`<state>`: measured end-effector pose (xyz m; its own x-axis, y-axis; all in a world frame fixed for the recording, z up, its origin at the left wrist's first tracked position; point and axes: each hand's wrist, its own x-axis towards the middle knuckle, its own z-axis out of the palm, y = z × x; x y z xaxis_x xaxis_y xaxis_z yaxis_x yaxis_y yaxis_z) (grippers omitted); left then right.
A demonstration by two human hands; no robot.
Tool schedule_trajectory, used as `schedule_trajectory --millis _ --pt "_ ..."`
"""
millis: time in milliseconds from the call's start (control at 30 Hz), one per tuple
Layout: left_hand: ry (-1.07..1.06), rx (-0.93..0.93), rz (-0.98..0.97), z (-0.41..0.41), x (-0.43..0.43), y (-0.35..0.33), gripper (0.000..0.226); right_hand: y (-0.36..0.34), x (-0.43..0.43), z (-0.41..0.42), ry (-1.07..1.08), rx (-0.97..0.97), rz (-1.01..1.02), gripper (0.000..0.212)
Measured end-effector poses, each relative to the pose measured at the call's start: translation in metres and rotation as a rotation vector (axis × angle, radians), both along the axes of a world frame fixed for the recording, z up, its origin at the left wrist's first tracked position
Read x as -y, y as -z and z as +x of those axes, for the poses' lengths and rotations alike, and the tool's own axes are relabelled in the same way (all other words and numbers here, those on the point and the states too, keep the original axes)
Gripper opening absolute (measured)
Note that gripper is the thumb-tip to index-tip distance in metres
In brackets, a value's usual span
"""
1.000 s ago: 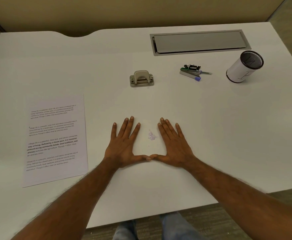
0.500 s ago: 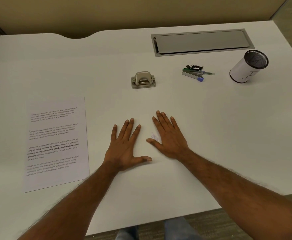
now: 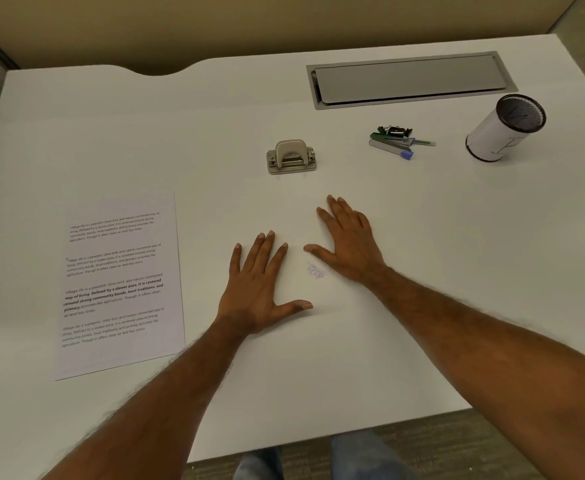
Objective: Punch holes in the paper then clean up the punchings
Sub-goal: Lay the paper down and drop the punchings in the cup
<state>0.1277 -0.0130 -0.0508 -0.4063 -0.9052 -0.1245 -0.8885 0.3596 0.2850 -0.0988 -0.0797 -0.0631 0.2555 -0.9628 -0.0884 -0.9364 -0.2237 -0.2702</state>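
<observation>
A small heap of pale paper punchings [image 3: 315, 271] lies on the white desk [image 3: 422, 271] between my two hands. My left hand [image 3: 259, 289] rests flat on the desk just left of the heap, fingers straight and thumb spread out below it. My right hand [image 3: 348, 239] lies flat with straight fingers just right of and beyond the heap, its thumb pointing left above it. Neither hand holds anything. The metal hole punch [image 3: 291, 157] stands farther back. A printed sheet of paper [image 3: 117, 285] lies at the left.
A white cylindrical pen holder [image 3: 504, 129] with a dark mesh rim stands at the back right. Staple boxes, clips and pens [image 3: 396, 142] lie left of it. A grey cable hatch [image 3: 408, 79] is set in the desk's far side.
My right hand slid away from my left hand, forward and to the right, so the thumbs no longer touch. The heap of punchings now shows below its thumb. The left hand stayed put.
</observation>
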Motion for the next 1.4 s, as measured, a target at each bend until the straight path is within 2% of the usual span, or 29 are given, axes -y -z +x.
schedule_trajectory --millis 167,233,300,400,600,700,800,867,933,1000,1067,1133,1200,1267,1400 --pt "0.006 0.037 0.01 -0.001 -0.002 0.003 0.113 -0.003 -0.008 -0.007 -0.068 -0.021 0.041 0.103" --pt "0.004 0.035 0.006 -0.001 -0.002 0.004 0.113 -0.004 -0.011 -0.01 -0.052 0.018 0.047 0.099" --pt "0.003 0.033 0.005 -0.001 -0.002 0.004 0.113 -0.004 -0.017 -0.013 0.03 0.075 0.016 0.085" --pt "0.0 0.031 0.005 -0.001 -0.002 0.005 0.113 0.0 -0.036 -0.019 0.151 0.061 -0.027 0.073" --pt "0.007 0.028 0.015 -0.001 -0.001 0.004 0.114 0.007 -0.067 -0.007 0.188 -0.036 -0.006 0.077" --pt "0.003 0.013 0.013 0.0 -0.002 0.005 0.114 0.004 -0.066 -0.001 0.215 -0.001 -0.002 0.081" --pt "-0.025 -0.077 -0.023 0.002 0.0 0.001 0.109 -0.003 -0.066 -0.002 0.263 0.099 -0.017 0.077" --pt "-0.07 -0.259 -0.009 0.003 0.001 -0.007 0.101 -0.01 -0.067 -0.008 0.308 0.246 -0.03 0.068" --pt "-0.219 -0.592 0.125 0.002 0.0 -0.015 0.092 -0.018 -0.07 -0.016 0.334 0.414 -0.041 0.055" --pt "-0.46 -0.97 0.297 0.0 0.003 -0.024 0.082 -0.028 -0.07 -0.022 0.346 0.547 -0.03 0.04" --pt "-0.678 -1.317 0.435 -0.001 0.006 -0.031 0.07 -0.037 -0.072 -0.022 0.402 0.663 0.09 0.032" --pt "-0.854 -1.558 0.548 0.0 0.011 -0.036 0.067 -0.043 -0.075 -0.016 0.448 0.748 0.266 0.035" --pt "-0.96 -1.722 0.628 0.005 0.013 -0.036 0.074 -0.04 -0.08 -0.006 0.445 0.758 0.342 0.039" --pt "-1.015 -1.832 0.689 0.009 0.011 -0.031 0.081 -0.036 -0.082 0.006 0.43 0.746 0.309 0.042" --pt "-1.043 -1.881 0.709 0.01 0.007 -0.026 0.085 -0.031 -0.071 0.029 0.43 0.75 0.217 0.036"
